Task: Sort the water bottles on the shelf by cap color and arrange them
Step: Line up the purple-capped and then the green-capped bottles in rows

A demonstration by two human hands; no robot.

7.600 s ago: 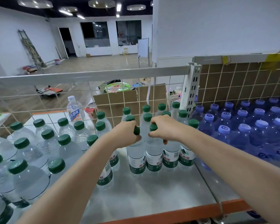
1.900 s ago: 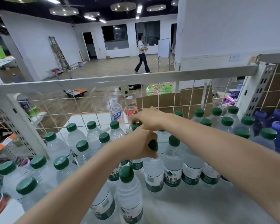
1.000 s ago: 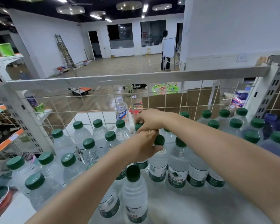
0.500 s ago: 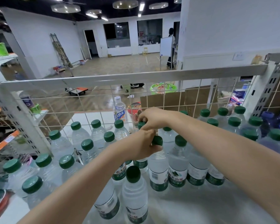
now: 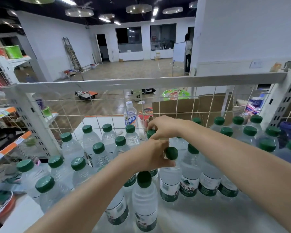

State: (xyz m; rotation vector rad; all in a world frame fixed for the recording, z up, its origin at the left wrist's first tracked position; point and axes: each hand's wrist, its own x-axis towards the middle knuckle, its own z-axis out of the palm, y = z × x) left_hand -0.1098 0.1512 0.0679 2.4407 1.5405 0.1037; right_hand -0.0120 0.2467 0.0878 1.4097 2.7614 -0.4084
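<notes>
Many clear water bottles with green caps stand on the white shelf (image 5: 200, 219). My left hand (image 5: 151, 153) grips the neck of one green-capped bottle (image 5: 170, 175) in the middle, its cap showing just past my fingers. My right hand (image 5: 163, 126) reaches further back and pinches the cap of another green-capped bottle (image 5: 151, 133) by the wire grid. A lone green-capped bottle (image 5: 145, 204) stands nearest me. Purple-capped bottles (image 5: 286, 126) show at the far right edge.
A white wire grid back panel (image 5: 107, 111) with a top rail closes the shelf's rear. A white-capped drink bottle (image 5: 131, 115) and a red cup (image 5: 145, 115) stand behind it. More green-capped bottles crowd the left (image 5: 55, 167) and right (image 5: 250, 137).
Both hands stay on the same two bottles. The left hand's bottle has shifted slightly right and its cap now shows clear of my fingers. The camera view moved a little.
</notes>
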